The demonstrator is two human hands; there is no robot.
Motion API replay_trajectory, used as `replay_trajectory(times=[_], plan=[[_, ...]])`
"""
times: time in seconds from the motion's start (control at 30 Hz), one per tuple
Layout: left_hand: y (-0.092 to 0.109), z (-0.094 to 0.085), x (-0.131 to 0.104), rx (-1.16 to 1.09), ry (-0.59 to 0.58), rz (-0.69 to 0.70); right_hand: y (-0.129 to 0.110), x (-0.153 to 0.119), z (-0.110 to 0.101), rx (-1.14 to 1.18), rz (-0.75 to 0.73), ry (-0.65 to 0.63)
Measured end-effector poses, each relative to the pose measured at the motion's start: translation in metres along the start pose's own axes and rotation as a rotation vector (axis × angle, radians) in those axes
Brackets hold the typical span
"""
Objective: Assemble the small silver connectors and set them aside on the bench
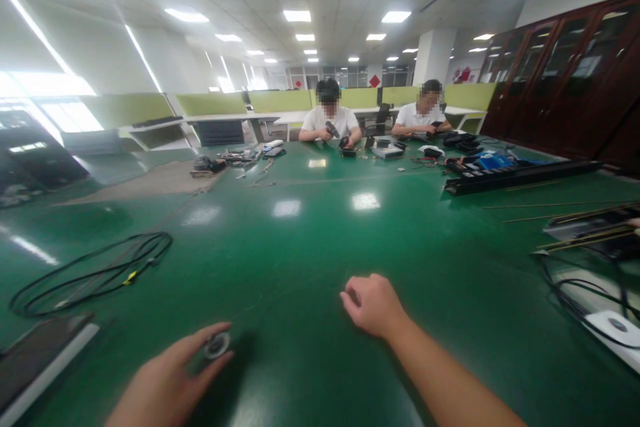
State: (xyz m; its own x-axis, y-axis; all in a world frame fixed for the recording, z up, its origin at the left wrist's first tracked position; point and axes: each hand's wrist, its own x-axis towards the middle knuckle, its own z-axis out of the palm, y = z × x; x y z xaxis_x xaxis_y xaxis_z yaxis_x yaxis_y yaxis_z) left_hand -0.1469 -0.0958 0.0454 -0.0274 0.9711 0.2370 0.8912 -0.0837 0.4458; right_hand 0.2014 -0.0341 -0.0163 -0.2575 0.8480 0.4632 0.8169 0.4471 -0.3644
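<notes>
Between the thumb and fingers of my left hand [173, 370] is a small round metallic ring-like part [217, 345], held above the green tabletop [280, 247] at the lower left. My right hand [373, 303] is near the table surface to the right of centre, its fingers curled together. Whether anything is inside those curled fingers is hidden.
Coiled black cable [95, 270] lies left, above a dark flat device [45, 363]. At right are another cable, a white device [615, 327] and thin rods [585, 237]. A long black rail [520, 177] lies farther back. Two people sit across the table among tools and parts.
</notes>
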Motion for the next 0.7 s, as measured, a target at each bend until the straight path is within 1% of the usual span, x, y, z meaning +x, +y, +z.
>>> replay_trajectory(times=[0.03, 0.1, 0.17, 0.2, 0.27, 0.3, 0.37, 0.43, 0.53, 0.57, 0.63, 0.7], plan=[[0.014, 0.011, 0.009, -0.025, -0.081, 0.041, 0.000, -0.001, 0.000, -0.024, -0.015, 0.004], [0.050, 0.035, 0.027, -0.102, -0.165, 0.116, 0.001, -0.004, 0.001, -0.044, -0.039, 0.014], [0.087, 0.064, 0.044, -0.201, -0.212, 0.184, 0.003, -0.006, -0.001, -0.025, -0.063, 0.021], [0.102, 0.078, 0.051, -0.245, -0.212, 0.209, 0.005, -0.007, -0.002, -0.015, -0.080, 0.027], [0.124, 0.105, 0.063, -0.338, -0.214, 0.256, 0.009, -0.007, -0.005, 0.020, -0.112, 0.047], [0.130, 0.116, 0.068, -0.384, -0.202, 0.271, 0.012, -0.006, -0.007, 0.038, -0.102, 0.059], [0.134, 0.133, 0.075, -0.433, -0.188, 0.272, 0.017, -0.003, -0.010, 0.071, -0.056, 0.075], [0.132, 0.142, 0.077, -0.456, -0.192, 0.281, 0.022, -0.001, -0.011, 0.138, 0.007, 0.049], [0.127, 0.143, 0.076, -0.480, -0.217, 0.327, 0.030, 0.001, -0.011, 0.330, 0.163, -0.016], [0.127, 0.142, 0.076, -0.490, -0.225, 0.328, 0.032, 0.001, -0.011, 0.398, 0.193, -0.040], [0.128, 0.139, 0.075, -0.511, -0.245, 0.289, 0.035, 0.000, -0.010, 0.486, 0.234, -0.066], [0.129, 0.137, 0.075, -0.527, -0.270, 0.242, 0.036, -0.001, -0.009, 0.526, 0.264, -0.096]])
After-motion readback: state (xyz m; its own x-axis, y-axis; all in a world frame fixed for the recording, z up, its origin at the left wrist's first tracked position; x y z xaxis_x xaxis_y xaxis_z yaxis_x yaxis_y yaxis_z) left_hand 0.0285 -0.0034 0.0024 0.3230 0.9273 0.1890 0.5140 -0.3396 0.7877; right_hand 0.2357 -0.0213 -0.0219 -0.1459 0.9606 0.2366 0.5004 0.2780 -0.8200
